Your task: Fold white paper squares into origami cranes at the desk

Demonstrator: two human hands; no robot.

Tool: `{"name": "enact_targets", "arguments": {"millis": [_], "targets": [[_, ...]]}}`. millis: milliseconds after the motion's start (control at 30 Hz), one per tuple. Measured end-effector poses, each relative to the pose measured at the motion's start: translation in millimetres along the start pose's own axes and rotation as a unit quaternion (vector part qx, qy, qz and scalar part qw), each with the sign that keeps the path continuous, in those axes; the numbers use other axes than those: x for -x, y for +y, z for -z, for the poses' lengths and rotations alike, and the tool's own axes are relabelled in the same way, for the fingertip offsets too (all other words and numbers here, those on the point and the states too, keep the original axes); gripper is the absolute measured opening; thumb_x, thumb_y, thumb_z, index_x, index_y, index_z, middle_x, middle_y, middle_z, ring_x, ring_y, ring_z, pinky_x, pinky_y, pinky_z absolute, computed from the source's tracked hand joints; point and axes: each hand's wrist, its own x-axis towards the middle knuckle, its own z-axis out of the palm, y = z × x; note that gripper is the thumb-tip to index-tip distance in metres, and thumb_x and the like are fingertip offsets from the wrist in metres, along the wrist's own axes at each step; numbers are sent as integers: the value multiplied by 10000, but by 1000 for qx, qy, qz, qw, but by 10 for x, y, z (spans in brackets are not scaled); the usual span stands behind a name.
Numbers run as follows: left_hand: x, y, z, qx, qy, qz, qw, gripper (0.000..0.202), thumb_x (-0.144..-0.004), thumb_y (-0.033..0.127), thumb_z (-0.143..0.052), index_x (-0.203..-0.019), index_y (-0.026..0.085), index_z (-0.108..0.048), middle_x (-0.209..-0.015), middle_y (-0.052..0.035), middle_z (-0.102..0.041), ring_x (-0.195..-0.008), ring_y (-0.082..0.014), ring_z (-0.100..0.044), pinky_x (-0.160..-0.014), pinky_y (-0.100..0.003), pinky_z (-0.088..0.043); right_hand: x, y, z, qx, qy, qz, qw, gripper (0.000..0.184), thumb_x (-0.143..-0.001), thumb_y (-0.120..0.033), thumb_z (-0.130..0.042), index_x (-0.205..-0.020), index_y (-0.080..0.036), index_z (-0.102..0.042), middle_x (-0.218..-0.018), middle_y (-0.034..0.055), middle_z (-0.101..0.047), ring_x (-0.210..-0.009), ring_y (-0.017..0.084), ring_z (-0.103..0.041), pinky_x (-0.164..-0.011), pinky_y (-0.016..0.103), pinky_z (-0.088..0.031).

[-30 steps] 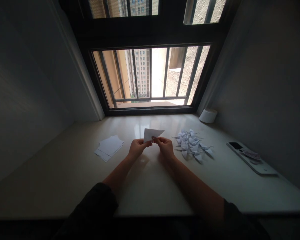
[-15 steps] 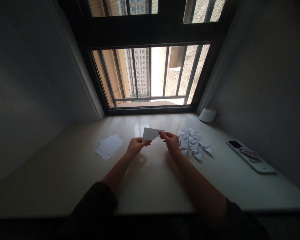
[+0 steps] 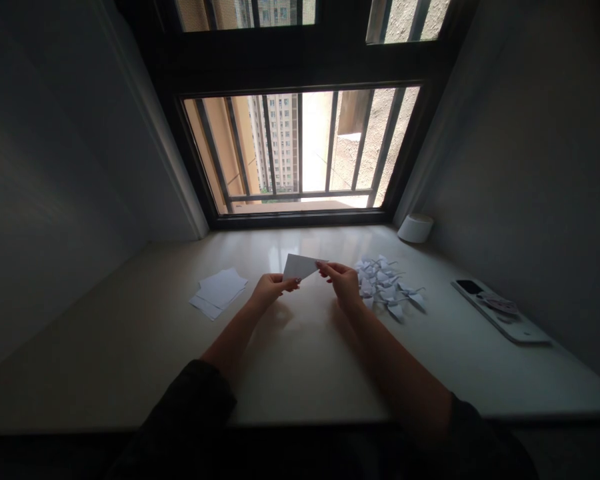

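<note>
Between my hands, above the pale sill, is a white sheet of paper folded into a triangle. My left hand pinches its lower left part, thumb in front and fingers behind. At the pointed right corner, my right hand grips the paper between thumb and fingertips. To the left lies a small stack of white paper sheets, slightly fanned. Just beyond my right hand sits a cluster of several folded white paper cranes, partly hidden by that hand.
The pale windowsill runs up to a dark-framed window with bars outside. A white phone with a round attachment lies at the right. A white cylindrical object stands in the back right corner.
Almost nothing differs. Both hands keep their hold on the folded paper, which has shifted very slightly left; the view has tilted a little.
</note>
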Motion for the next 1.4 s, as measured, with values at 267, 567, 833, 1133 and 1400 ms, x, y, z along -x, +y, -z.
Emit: {"name": "enact_targets", "arguments": {"millis": [267,567,833,1133,1400], "targets": [[-43,-30,77,-3,-31,12,999,345,-599,489,-702,-724,169,-727,-788,-101,-713,-699,-178,-600,-611,-263,-362,9,-16,12,-6,-16,1,1000,275,-572,-442,-710,-600,-169,-705,-574,49,-658,-576,164,-577,-542,265,-400],[-35,-4,116,-7,-45,27,999,366,-584,510,-706,-719,171,-726,-808,-101,-711,-724,-180,-605,-637,-266,-378,24,7,20,-39,-28,5,999,298,-657,-451,-651,-581,-167,-697,-583,51,-663,-525,137,-554,-537,263,-373],[-94,-111,146,-40,-34,-13,999,372,-561,513,-707,-684,162,-726,-714,-90,-701,-667,-191,-596,-612,-268,-375,-8,43,14,-29,7,14,999,459,-744,-551,-511,-806,-149,-722,-716,81,-691,-534,133,-557,-501,251,-370],[-17,-52,215,-267,108,-137,948,250,-551,518,-713,-593,272,-694,-542,-18,-600,-612,-197,-530,-556,-269,-251,49,112,2,282,-118,212,928,487,-570,-459,-762,-1009,-261,-691,-951,71,-676,-851,239,-544,-761,353,-415],[9,-25,177,-253,166,-188,935,311,-612,519,-709,-798,269,-712,-792,-42,-682,-798,-233,-587,-692,-292,-356,70,87,6,314,-125,160,927,269,-665,-485,-665,-587,-231,-710,-505,2,-576,-510,150,-487,-545,272,-315]]}}
